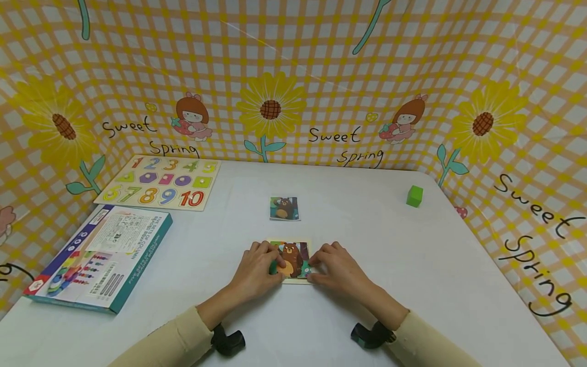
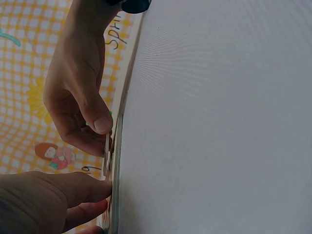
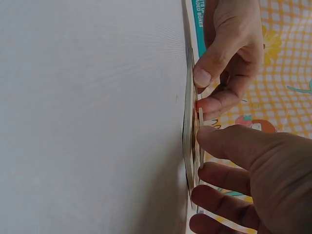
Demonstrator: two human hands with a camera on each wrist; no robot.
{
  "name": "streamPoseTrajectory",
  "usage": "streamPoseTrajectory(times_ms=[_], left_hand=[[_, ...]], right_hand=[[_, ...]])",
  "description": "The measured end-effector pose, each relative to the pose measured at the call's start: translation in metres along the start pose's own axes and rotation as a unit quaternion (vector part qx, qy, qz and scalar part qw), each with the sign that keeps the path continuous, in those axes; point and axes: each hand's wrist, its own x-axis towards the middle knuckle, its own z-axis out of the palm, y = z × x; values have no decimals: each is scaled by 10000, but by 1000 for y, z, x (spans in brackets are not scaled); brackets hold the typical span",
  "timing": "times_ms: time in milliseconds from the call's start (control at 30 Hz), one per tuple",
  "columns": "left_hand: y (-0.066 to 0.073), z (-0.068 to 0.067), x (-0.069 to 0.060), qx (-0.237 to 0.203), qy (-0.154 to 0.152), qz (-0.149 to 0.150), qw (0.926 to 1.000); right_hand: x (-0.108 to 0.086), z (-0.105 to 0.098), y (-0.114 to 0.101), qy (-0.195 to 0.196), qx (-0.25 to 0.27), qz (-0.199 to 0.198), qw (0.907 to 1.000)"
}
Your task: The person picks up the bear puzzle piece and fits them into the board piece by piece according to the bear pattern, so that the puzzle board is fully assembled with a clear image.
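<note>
A small wooden jigsaw puzzle [image 1: 292, 260] with a brown bear lies in a pale frame [image 1: 298, 281] between both hands. My right hand [image 1: 341, 265] pinches a thin puzzle piece [image 3: 201, 117] at the board's right side, tilted slightly off the surface in the right wrist view. At the left side, my left hand [image 1: 259, 262] rests its thumb and fingertips on the puzzle. Behind the board sits a small square bear picture [image 1: 284, 208], apart from both hands. The held piece's printed face is mostly hidden by fingers.
A wooden number-and-shape board [image 1: 158, 183] lies at the back left, with a flat toy box [image 1: 101, 257] before it. A green block [image 1: 415, 196] stands at the back right. Checked cloth [image 1: 316, 66] rises around the white table [image 1: 390, 229].
</note>
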Motion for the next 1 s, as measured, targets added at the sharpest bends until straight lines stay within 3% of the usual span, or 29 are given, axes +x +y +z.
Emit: streamPoseTrajectory(times_ms=[600,1000], left_hand=[[4,-1,2,60,26,23,10000],[14,11,10,-50,-16,281,9996]], right_hand=[[1,3,0,-91,-94,108,9999],[0,3,0,-38,-110,28,9999]])
